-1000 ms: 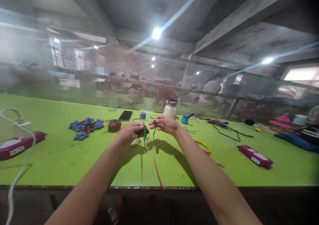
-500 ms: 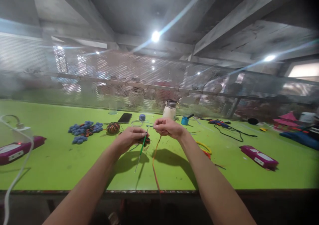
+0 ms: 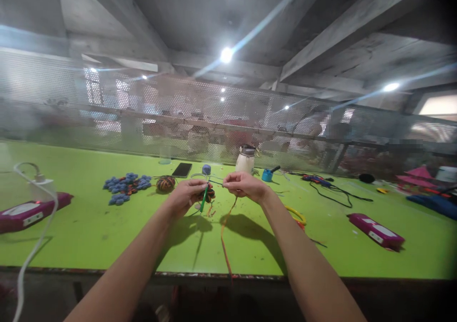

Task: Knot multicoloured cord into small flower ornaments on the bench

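Orange-and-dark variegated yarn strand [image 3: 223, 239] trails down over the lime-green tabletop [image 3: 124, 246] to its near edge, upper end at the right hand [image 3: 246, 185]. Purple power strips lie on both sides, one at right [image 3: 376, 231], one at left [image 3: 32, 212] with a white cable.

Right fingers pinched closed on yarn. Left hand [image 3: 185, 196]: thumb and fingertips together on a slim green-handled hook [image 3: 203, 203], handle angled down. A small dark-and-orange yarn bundle [image 3: 209, 194] sits just beside those fingertips; cannot tell whether it is gripped too.

Change: hands slightly farther apart than a moment ago, hook steeper. A short dark length spans fingertips to fingertips, nearly straight where a little loop showed. Judged: slack drawn out there. Whether it joins the hanging orange part, hard to tell.

Yellow plastic coil [image 3: 297, 214] beyond the right forearm. Farther back, left: blue bobbly yarn piece with orange bits [image 3: 126, 184], orange-and-black yarn ball [image 3: 165, 184], dark phone [image 3: 182, 170]. Past the hands: small blue-violet ball [image 3: 206, 169], cream dark-lidded bottle [image 3: 245, 160], small blue pot [image 3: 267, 175]. Perforated metal screen [image 3: 214, 127] behind all.
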Tool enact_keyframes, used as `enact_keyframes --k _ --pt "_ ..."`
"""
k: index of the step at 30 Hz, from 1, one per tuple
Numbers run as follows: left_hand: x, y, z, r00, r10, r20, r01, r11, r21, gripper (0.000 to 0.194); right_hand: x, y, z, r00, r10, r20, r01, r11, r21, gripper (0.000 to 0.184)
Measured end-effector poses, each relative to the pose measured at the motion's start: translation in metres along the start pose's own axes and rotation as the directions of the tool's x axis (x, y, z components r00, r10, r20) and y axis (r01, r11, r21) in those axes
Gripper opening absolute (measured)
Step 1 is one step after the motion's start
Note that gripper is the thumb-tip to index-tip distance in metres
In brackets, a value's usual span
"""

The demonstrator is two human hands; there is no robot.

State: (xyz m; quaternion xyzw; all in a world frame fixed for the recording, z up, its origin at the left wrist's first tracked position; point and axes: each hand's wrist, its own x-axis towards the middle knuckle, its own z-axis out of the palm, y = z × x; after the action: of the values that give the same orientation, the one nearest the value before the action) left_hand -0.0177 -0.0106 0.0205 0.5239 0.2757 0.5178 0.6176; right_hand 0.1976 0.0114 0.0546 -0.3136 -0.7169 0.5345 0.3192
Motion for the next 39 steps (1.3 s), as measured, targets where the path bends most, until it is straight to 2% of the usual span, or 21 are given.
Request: enact_keyframes --k 2,4,7,9,12,14,16,19,24,26,30,32,35,37,39 --pt "0.001 0.001 0.0 0.997 0.048 -0.056 -0.046 0.998 0.049 0.018 0.003 -0.002 0.007 0.996 -0.002 -0.088 0.001 1.0 -0.007 0.026" --pt "0.003 0.0 0.0 0.985 0.131 -0.113 -0.11 0.978 0.176 0.021 0.005 -0.005 0.019 0.978 -0.05 -0.204 0.044 0.998 -0.037 0.028" --pt "0.009 -0.004 -0.002 0.947 0.264 -0.185 -0.188 0.918 0.35 0.024 0.006 -0.009 0.04 0.938 -0.153 -0.31 0.093 0.975 -0.2 0.026" --pt "0.013 -0.007 -0.004 0.92 0.325 -0.219 -0.207 0.878 0.43 0.021 0.007 -0.007 0.055 0.935 -0.167 -0.312 0.042 0.928 -0.37 0.033" --pt "0.016 -0.01 -0.006 0.876 0.415 -0.247 -0.207 0.785 0.584 0.014 0.011 0.001 0.07 0.943 -0.116 -0.311 -0.089 0.814 -0.574 0.048" --pt "0.016 -0.01 -0.006 0.856 0.459 -0.238 -0.191 0.709 0.678 0.013 0.015 0.008 0.075 0.937 -0.097 -0.336 -0.134 0.787 -0.602 0.048" --pt "0.015 -0.01 -0.006 0.85 0.485 -0.206 -0.174 0.628 0.758 0.015 0.017 0.014 0.076 0.923 -0.089 -0.374 -0.157 0.8 -0.579 0.046" --pt "0.014 -0.01 -0.005 0.854 0.503 -0.135 -0.163 0.505 0.848 0.019 0.016 0.019 0.073 0.903 -0.083 -0.421 -0.192 0.798 -0.571 0.042" --pt "0.014 -0.013 -0.004 0.87 0.49 -0.056 -0.125 0.329 0.936 0.019 0.009 0.016 0.069 0.884 -0.127 -0.45 -0.227 0.725 -0.65 0.029" --pt "0.014 -0.015 -0.005 0.875 0.482 -0.038 -0.109 0.274 0.956 0.019 0.006 0.012 0.071 0.882 -0.158 -0.444 -0.26 0.623 -0.738 0.025" --pt "0.014 -0.018 -0.005 0.876 0.481 -0.035 -0.075 0.208 0.975 0.019 0.001 0.003 0.078 0.911 -0.182 -0.369 -0.311 0.282 -0.908 0.025" --pt "0.014 -0.019 -0.006 0.875 0.483 -0.037 -0.068 0.197 0.978 0.018 -0.001 0.0 0.081 0.93 -0.17 -0.327 -0.289 0.213 -0.933 0.024" --pt "0.014 -0.019 -0.005 0.875 0.484 -0.008 -0.097 0.191 0.977 0.017 -0.003 -0.006 0.08 0.946 -0.17 -0.277 -0.239 0.213 -0.947 0.024" --pt "0.013 -0.018 -0.005 0.874 0.486 0.027 -0.135 0.188 0.973 0.019 -0.005 -0.012 0.075 0.952 -0.169 -0.256 -0.208 0.258 -0.944 0.025" --pt "0.012 -0.016 -0.004 0.874 0.481 0.065 -0.176 0.188 0.966 0.021 -0.007 -0.019 0.065 0.963 -0.126 -0.237 -0.183 0.339 -0.923 0.025"
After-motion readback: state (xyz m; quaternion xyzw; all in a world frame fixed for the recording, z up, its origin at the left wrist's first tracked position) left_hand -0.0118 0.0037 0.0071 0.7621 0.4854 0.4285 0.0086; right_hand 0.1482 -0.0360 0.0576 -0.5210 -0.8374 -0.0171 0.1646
